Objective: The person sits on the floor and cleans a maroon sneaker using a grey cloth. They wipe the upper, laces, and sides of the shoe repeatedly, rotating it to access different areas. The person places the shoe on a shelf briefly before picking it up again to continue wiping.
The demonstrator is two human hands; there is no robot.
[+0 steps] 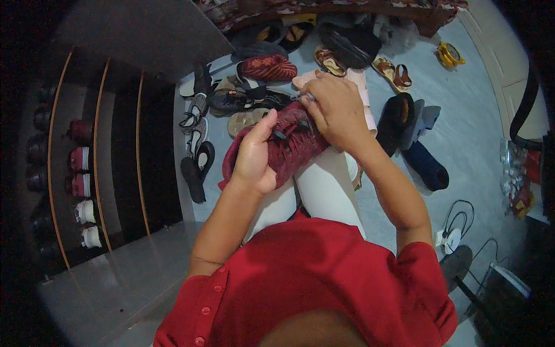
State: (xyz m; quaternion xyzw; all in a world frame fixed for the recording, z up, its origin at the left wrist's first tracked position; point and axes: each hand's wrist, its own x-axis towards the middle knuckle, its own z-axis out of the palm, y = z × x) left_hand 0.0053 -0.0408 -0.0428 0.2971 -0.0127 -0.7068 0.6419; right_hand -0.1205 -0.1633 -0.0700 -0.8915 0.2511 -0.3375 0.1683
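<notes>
Over my lap is a maroon lace-up shoe [297,149] with dark laces, its padded opening toward the lower left. My left hand [256,158] holds it from the left side, thumb raised along the upper. At the shoe's far end my right hand [336,110] is bent over, its fingers pinched around a small grey-blue piece [307,96], perhaps cloth, mostly hidden by the fingers. The heel of my right hand lies close against the shoe's right side. Pale pink footwear [362,86] on the floor shows just beyond my right hand.
A shoe cabinet [99,173] with shoes on its shelves stands open at left. Many shoes and sandals, among them a red patterned shoe [269,68] and a navy shoe [427,167], cover the floor ahead. A yellow round object [450,55] lies far right; cables [461,221] lie nearer.
</notes>
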